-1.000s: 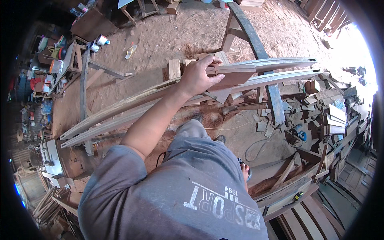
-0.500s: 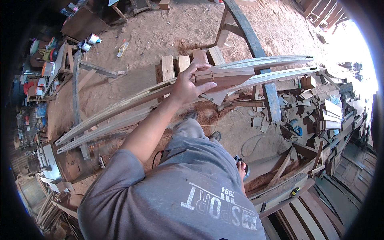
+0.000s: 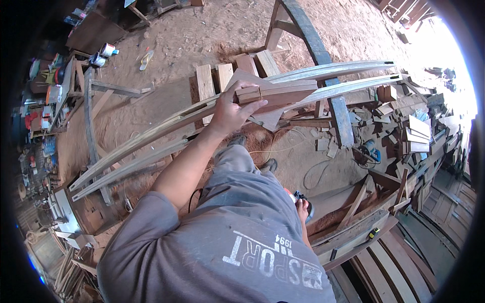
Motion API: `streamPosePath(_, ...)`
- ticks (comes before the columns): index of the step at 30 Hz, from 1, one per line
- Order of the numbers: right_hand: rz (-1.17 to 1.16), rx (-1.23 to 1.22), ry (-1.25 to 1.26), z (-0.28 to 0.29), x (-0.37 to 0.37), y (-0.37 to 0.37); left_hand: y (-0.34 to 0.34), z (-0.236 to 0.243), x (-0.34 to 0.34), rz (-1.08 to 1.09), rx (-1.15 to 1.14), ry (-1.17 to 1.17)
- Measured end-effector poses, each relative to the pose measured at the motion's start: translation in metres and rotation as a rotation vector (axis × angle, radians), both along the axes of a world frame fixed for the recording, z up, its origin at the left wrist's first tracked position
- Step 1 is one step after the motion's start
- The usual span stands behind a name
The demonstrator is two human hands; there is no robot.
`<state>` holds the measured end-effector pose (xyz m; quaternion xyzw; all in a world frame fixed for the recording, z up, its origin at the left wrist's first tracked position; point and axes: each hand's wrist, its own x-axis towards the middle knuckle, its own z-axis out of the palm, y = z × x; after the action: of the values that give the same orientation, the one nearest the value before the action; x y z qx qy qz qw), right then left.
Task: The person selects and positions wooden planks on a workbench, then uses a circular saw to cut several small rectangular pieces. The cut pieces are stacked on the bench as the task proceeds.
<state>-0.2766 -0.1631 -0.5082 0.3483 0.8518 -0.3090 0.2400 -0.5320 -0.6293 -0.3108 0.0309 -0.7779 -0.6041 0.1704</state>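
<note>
My left hand point(image 3: 231, 110) is closed on the near end of a brown wooden block point(image 3: 288, 93), thumb below it and fingers over its top. Across the block's face runs a seam near my fingertips. Beneath it, a thin flat wooden board point(image 3: 272, 121) sticks out at an angle. Block and board lie over two long pale wooden rails point(image 3: 348, 70). Low beside my right hip, my right hand point(image 3: 303, 209) is wrapped round a hand-held tool point(image 3: 310, 214) with a round dark edge and a bit of orange. My body hides much of that tool.
A dark trestle point(image 3: 338, 113) carries the rails on the right, another trestle point(image 3: 93, 123) stands at left. Several wood blocks point(image 3: 204, 83) sit beyond the rails. Wood offcuts and a blue power tool point(image 3: 371, 151) lie on the right. A cord point(image 3: 313, 174) loops on the ground.
My left hand and the block appear slightly further left in view. My right hand has come up a little, and the tool's orange part now shows. Both hands keep their hold.
</note>
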Motion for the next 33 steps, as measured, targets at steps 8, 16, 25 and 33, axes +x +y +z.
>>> streamPosePath(8,-0.007,-0.034,0.005,0.011,0.000,-0.005,-0.001,0.007,0.001,-0.032,-0.029,0.015)
streamPosePath(16,0.025,0.009,-0.071,0.006,-0.008,-0.001,0.000,0.010,0.001,-0.044,-0.038,0.033)
streamPosePath(25,0.048,-0.077,0.004,0.009,-0.017,-0.003,0.001,0.016,0.002,-0.045,-0.054,0.043)
streamPosePath(33,-0.310,-0.406,0.161,-0.008,-0.013,0.017,0.000,0.024,0.002,-0.058,-0.068,0.059)
